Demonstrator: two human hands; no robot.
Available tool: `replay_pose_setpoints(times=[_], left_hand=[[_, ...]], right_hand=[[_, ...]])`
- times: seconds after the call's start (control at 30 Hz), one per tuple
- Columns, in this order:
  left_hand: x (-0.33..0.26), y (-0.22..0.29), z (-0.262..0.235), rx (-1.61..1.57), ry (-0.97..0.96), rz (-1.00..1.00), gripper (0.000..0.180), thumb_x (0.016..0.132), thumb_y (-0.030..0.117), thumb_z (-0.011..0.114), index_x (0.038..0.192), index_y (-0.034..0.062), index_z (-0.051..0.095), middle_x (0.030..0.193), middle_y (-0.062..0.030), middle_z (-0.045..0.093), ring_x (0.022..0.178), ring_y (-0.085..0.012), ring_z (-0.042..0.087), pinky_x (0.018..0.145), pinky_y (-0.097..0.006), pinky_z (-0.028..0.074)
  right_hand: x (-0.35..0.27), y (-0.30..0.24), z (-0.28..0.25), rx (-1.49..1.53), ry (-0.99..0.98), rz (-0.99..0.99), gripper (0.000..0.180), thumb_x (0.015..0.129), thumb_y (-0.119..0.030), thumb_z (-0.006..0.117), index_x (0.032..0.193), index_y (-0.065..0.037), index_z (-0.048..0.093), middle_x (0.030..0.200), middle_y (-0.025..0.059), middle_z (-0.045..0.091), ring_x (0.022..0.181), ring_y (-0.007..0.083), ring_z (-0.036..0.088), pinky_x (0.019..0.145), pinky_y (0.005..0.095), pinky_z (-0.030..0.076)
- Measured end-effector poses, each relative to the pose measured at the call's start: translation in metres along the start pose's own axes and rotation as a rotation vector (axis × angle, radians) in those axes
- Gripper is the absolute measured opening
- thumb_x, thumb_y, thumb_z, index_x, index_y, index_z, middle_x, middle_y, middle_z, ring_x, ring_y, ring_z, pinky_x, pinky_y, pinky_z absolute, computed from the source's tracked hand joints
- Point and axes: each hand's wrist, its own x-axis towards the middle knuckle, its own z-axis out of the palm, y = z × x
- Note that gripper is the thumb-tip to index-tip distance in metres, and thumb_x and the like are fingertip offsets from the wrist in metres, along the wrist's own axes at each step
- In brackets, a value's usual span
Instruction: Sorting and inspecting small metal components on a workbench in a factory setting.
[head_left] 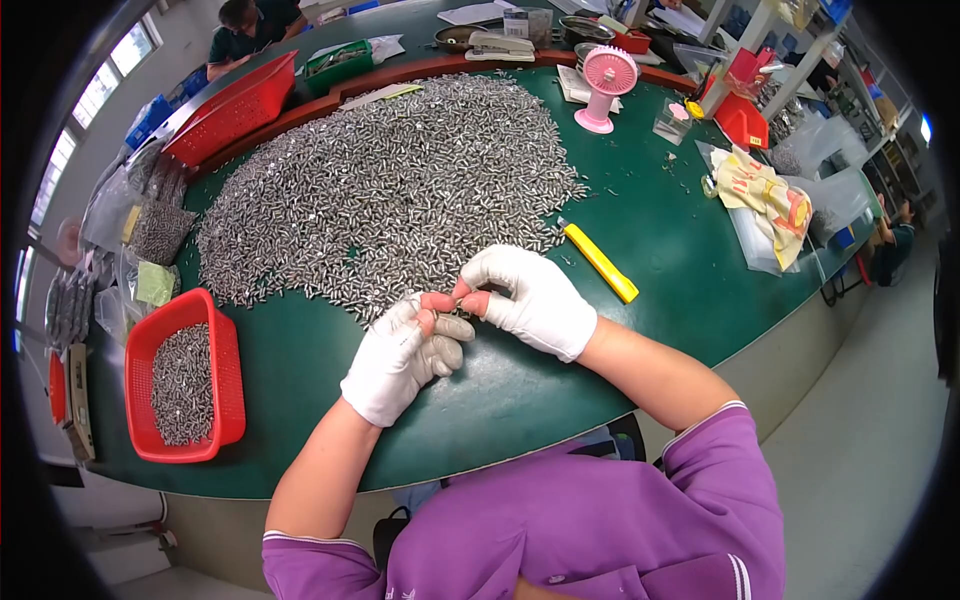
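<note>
White gloves (372,388) are covering our palms and leaving the pinching fingertips bare. Our left hand (405,350) is pinching with thumb and forefinger together, its other fingers curling loosely; our right hand (535,305) is pinching just beside it, nearly tip to tip. Some tiny piece is perhaps sitting there, but we are not making out what it is or which hand is gripping it. Small metal pins (400,170) are lying heaped on the green worktop (290,370) just beyond our fingers, and more are lying in the red basket (232,370) on our left. For good handling, we are wanting a light pinch, steady wrists low over the worktop, and fingers avoiding the yellow cutter (600,262) lying near our right hand.
</note>
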Motion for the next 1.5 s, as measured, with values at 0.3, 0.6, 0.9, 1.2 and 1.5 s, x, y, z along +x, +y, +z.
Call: replay_pose_setpoints(times=[0.3, 0.6, 0.9, 1.2, 1.5], left_hand=[[-0.002, 0.002, 0.012, 0.175, 0.051, 0.006, 0.03, 0.096, 0.023, 0.054, 0.117, 0.0018, 0.051, 0.101, -0.012, 0.063, 0.076, -0.0139, 0.062, 0.068, -0.025, 0.05], [-0.001, 0.002, 0.011, 0.235, 0.052, -0.028, 0.026, 0.096, 0.023, 0.053, 0.11, 0.0005, 0.055, 0.096, -0.0105, 0.065, 0.075, -0.0133, 0.063, 0.066, -0.023, 0.051], [-0.001, 0.002, 0.008, 0.153, 0.071, -0.04, 0.023, 0.094, 0.019, 0.057, 0.11, 0.0024, 0.055, 0.095, -0.0103, 0.065, 0.074, -0.0134, 0.062, 0.066, -0.023, 0.051], [-0.002, -0.001, 0.002, 0.019, 0.056, -0.017, 0.029, 0.092, 0.025, 0.062, 0.112, 0.0046, 0.055, 0.098, -0.0121, 0.064, 0.076, -0.0155, 0.061, 0.069, -0.027, 0.05], [0.0, 0.0, 0.002, -0.005, 0.123, 0.004, 0.024, 0.093, 0.023, 0.061, 0.11, 0.0078, 0.055, 0.096, -0.0092, 0.064, 0.074, -0.0132, 0.057, 0.066, -0.024, 0.047]], right_hand=[[0.005, 0.001, -0.003, -0.23, -0.008, -0.296, 0.015, 0.076, -0.015, 0.07, 0.087, -0.008, 0.063, 0.083, 0.0075, 0.062, 0.079, 0.0277, 0.061, 0.07, 0.0357, 0.049], [0.007, -0.01, -0.004, -0.49, -0.062, -0.419, 0.01, 0.076, -0.017, 0.064, 0.085, -0.012, 0.063, 0.083, 0.0055, 0.062, 0.077, 0.0275, 0.062, 0.066, 0.0391, 0.05], [0.005, -0.002, -0.002, -0.331, 0.045, -0.369, 0.016, 0.077, -0.014, 0.069, 0.093, -0.012, 0.068, 0.087, 0.0057, 0.064, 0.081, 0.0259, 0.062, 0.07, 0.0349, 0.051], [0.007, 0.003, -0.007, -0.43, 0.114, -0.329, 0.017, 0.077, -0.01, 0.067, 0.094, -0.01, 0.068, 0.088, 0.0064, 0.064, 0.083, 0.0258, 0.062, 0.071, 0.0357, 0.051], [0.007, 0.008, -0.013, -0.572, 0.074, -0.223, 0.011, 0.076, -0.011, 0.066, 0.087, -0.009, 0.067, 0.083, 0.0063, 0.063, 0.08, 0.0263, 0.062, 0.071, 0.0365, 0.05]])
